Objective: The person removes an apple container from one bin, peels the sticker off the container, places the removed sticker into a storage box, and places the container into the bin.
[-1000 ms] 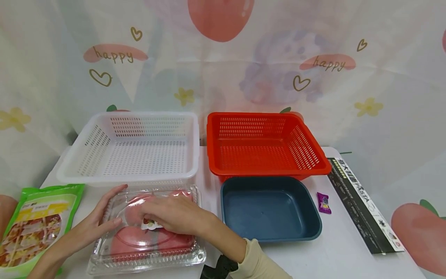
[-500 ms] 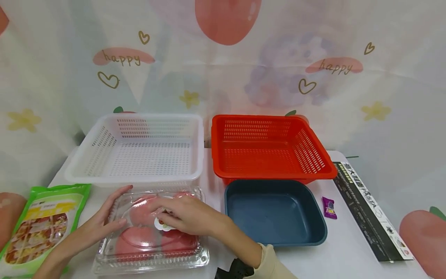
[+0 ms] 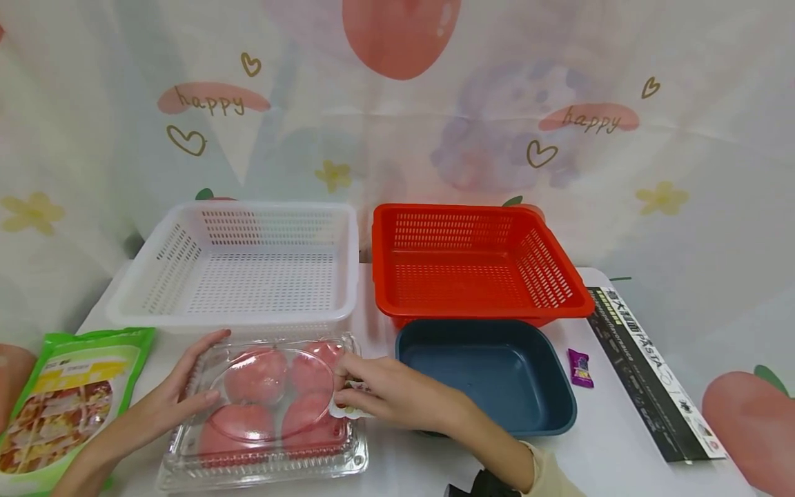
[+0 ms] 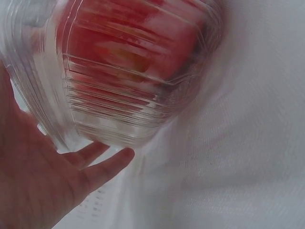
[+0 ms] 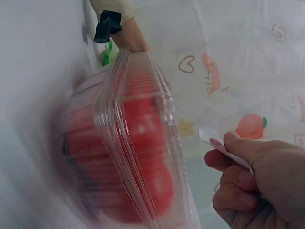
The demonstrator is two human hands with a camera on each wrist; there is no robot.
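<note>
A clear plastic clamshell box (image 3: 267, 414) stands at the front left, its lid down over several large red round fruits (image 3: 254, 376) that look like tomatoes. My left hand (image 3: 177, 393) rests against the box's left side, thumb and fingers spread. In the left wrist view, fingertips (image 4: 125, 155) touch the box's edge. Beyond the lid's right edge, my right hand (image 3: 397, 393) pinches a white sticker (image 5: 224, 148) with a small print between thumb and curled forefinger. In the right wrist view, the sticker hangs apart from the box.
Behind the box stands a white basket (image 3: 248, 319), beside a red basket (image 3: 484, 308). A dark blue basin (image 3: 484, 373) sits right of my right hand. Farther right lie a purple wrapped candy (image 3: 580, 368) and a long black pasta box (image 3: 652, 379). A green food bag (image 3: 68, 407) lies left.
My right hand has moved right from the middle of the lid to past its right edge, carrying the sticker. My left hand has stayed at the box's left side.
</note>
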